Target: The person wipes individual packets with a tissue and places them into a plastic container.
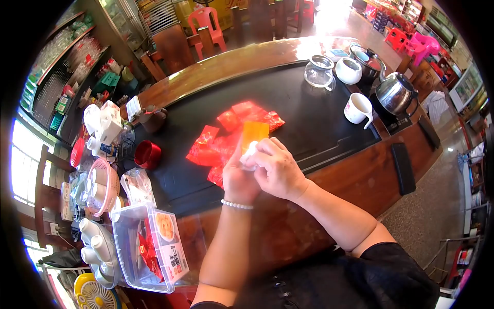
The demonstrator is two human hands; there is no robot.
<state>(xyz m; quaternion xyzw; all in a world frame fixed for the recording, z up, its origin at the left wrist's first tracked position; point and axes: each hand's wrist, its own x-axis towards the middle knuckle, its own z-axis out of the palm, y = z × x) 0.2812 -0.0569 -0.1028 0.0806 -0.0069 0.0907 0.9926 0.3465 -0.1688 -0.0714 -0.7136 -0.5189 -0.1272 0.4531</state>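
In the head view my left hand (240,177), with a white bead bracelet (236,205) at its wrist, is held up over the dark tray. My right hand (279,167) meets it, its fingers pinched on a small crumpled white piece (249,153), perhaps tissue or wrapping. A flat orange-yellow packet (256,132) stands up just beyond my fingertips, seemingly gripped by my left hand, whose fingers are partly hidden and blurred. Shiny red packets (226,144) lie in a loose pile on the tray, behind and left of my hands.
The black tray (288,98) is set in a wooden table (334,216). A glass pot (319,72), a white mug (358,109) and a steel kettle (395,94) stand at right. At left are a red cup (147,154) and a clear plastic box (133,257) holding red packets.
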